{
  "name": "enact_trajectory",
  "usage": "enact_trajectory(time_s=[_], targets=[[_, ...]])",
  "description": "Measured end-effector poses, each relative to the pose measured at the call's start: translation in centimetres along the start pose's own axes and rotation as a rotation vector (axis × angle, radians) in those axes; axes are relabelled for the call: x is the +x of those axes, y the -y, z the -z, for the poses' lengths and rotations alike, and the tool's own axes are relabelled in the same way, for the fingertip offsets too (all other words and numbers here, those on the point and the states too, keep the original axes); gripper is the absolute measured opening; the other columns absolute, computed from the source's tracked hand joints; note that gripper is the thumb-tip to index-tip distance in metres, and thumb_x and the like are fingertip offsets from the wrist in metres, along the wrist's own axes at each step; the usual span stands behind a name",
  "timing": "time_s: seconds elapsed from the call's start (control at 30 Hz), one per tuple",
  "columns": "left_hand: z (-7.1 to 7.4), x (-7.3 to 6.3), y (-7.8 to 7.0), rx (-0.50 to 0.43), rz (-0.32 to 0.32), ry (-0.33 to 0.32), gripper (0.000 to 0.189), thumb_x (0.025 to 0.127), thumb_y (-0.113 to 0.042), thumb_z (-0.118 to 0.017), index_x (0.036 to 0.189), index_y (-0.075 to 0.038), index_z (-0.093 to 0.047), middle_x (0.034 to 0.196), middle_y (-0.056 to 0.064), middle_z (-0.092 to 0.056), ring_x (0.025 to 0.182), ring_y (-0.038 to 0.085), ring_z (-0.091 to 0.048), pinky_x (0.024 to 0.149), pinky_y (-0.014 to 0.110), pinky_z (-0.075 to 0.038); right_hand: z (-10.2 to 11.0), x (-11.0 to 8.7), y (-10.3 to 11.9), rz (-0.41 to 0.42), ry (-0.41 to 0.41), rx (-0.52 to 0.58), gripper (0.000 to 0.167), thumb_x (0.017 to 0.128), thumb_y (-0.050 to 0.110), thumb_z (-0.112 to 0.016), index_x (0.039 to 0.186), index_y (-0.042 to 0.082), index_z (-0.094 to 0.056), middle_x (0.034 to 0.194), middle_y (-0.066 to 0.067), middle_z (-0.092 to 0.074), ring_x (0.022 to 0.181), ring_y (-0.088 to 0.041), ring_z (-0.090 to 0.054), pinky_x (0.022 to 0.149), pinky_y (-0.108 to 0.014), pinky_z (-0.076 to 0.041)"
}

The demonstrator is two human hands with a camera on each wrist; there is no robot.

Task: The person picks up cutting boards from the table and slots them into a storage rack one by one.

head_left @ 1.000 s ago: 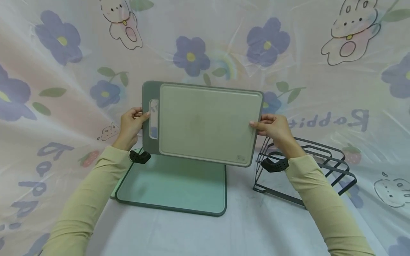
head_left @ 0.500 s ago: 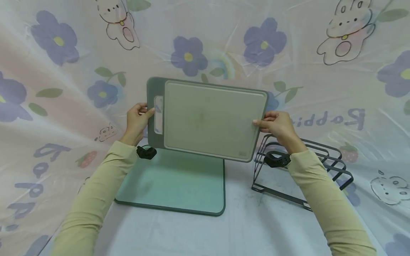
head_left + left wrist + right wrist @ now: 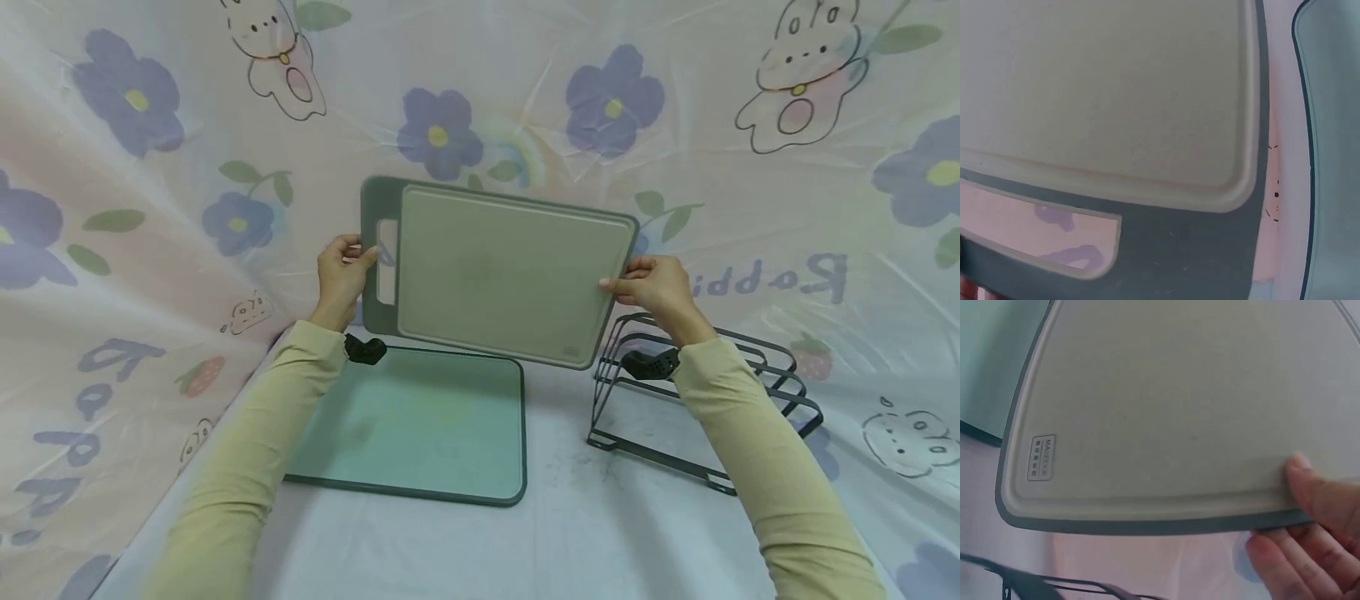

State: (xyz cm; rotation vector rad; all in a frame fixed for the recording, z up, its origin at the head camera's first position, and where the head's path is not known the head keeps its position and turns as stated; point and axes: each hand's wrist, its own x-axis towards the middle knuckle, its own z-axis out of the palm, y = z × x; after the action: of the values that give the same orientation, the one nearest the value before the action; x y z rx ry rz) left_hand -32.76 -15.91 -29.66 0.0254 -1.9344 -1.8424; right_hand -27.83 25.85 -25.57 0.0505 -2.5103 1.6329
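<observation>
A beige cutting board with a grey-green border and a slotted handle is held up in the air, its right end tilted a little lower. My left hand pinches the handle end, thumb at the slot; in the left wrist view only a bit of the fingers shows at the corner. At the opposite short edge my right hand grips the board, with the thumb on its face and the fingers behind, as the right wrist view also shows. A small printed label marks one corner of the face.
Below the held board, a larger pale green board with a dark green rim lies on the white-covered table. A black wire rack stands at the right, partly behind the right forearm. Patterned cloth hangs behind.
Both hands have carried the cutting board to the right and slightly up, the left hand travelling farther. More of the green board's back edge now shows.
</observation>
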Motion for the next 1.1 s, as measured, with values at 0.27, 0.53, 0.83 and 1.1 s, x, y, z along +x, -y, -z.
enact_trajectory(time_s=[0.27, 0.53, 0.83, 1.1], targets=[[-1.6, 0.4, 1.4, -0.006, -0.006, -0.032, 0.031, 0.091, -0.008, -0.07, 0.116, 0.005, -0.059, 0.089, -0.001, -0.048, 0.076, 0.008, -0.044, 0.068, 0.021, -0.041, 0.6, 0.6, -0.3, -0.038, -0.038, -0.131, 0.045, 0.079, 0.015, -0.083, 0.11, -0.011, -0.061, 0.085, -0.002, -0.069, 0.073, -0.01, -0.067, 0.07, -0.029, -0.056], [-3.3, 0.3, 2.6, 0.015, 0.032, -0.039, 0.031, 0.091, -0.01, -0.07, 0.118, 0.003, -0.06, 0.095, 0.001, -0.051, 0.08, 0.009, -0.046, 0.07, 0.023, -0.041, 1.1, 0.9, -1.6, -0.043, -0.12, -0.124, 0.047, 0.077, 0.014, -0.084, 0.111, -0.012, -0.063, 0.08, -0.001, -0.07, 0.067, -0.007, -0.066, 0.067, -0.026, -0.056], [-5.4, 0.0, 3.2, -0.025, 0.04, -0.086, 0.03, 0.09, -0.007, -0.071, 0.116, 0.004, -0.062, 0.095, 0.004, -0.052, 0.083, 0.011, -0.048, 0.07, 0.024, -0.043, 1.5, 0.9, -2.7, -0.061, -0.178, 0.008, 0.049, 0.079, 0.007, -0.082, 0.115, -0.016, -0.058, 0.091, -0.005, -0.063, 0.072, -0.004, -0.064, 0.074, -0.029, -0.055], [-6.3, 0.2, 3.3, -0.053, 0.025, -0.119, 0.029, 0.09, -0.007, -0.07, 0.116, 0.004, -0.063, 0.093, 0.004, -0.051, 0.081, 0.013, -0.048, 0.069, 0.025, -0.043, 1.3, 1.3, -2.8, -0.099, -0.212, 0.035, 0.049, 0.08, 0.007, -0.081, 0.117, -0.014, -0.058, 0.09, -0.003, -0.062, 0.071, -0.003, -0.063, 0.074, -0.026, -0.055]])
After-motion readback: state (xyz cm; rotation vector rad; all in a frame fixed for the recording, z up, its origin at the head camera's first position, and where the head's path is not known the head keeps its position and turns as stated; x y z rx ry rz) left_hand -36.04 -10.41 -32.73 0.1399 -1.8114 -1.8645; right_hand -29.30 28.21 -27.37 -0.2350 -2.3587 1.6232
